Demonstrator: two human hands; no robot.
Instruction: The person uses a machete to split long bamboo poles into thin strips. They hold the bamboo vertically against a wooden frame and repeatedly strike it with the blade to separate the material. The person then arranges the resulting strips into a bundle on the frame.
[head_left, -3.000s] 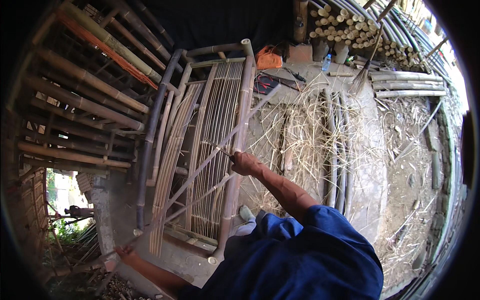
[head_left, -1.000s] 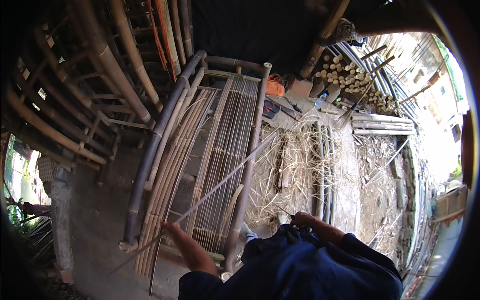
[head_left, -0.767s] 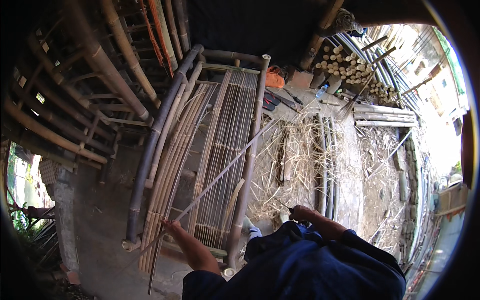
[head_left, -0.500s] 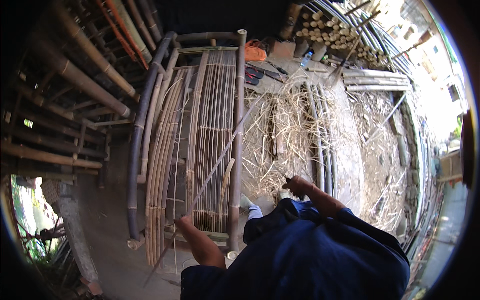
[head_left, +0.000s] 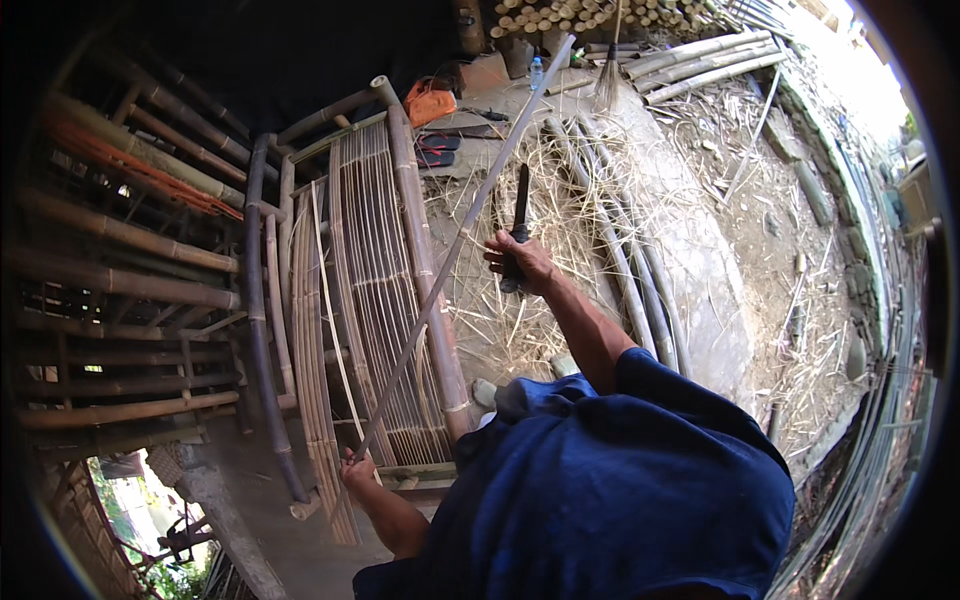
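Observation:
My left hand [head_left: 357, 470] is closed around the lower end of a long, thin bamboo strip [head_left: 465, 230]. The strip slants up to the right, across a bamboo bench frame [head_left: 428, 285] and toward the far side of the floor. My right hand [head_left: 528, 262] holds a knife [head_left: 521, 200] with a dark blade and black handle. Its blade points away from me, and some fingers are spread off the handle. The knife is to the right of the strip, apart from it. Slats of split bamboo [head_left: 385, 260] fill the bench frame on my left.
Bamboo shavings [head_left: 520, 320] litter the floor around several bamboo poles [head_left: 620, 240]. Farther off are an orange bag [head_left: 430, 102], flip-flops [head_left: 437, 150], a water bottle [head_left: 536, 73], a broom [head_left: 608, 80] and stacked poles [head_left: 710, 65]. Bamboo racks [head_left: 150, 290] stand at left.
The strip has moved forward, its far end now well beyond the bench. My right hand has come up and forward, bringing the knife into plain sight. The view has turned.

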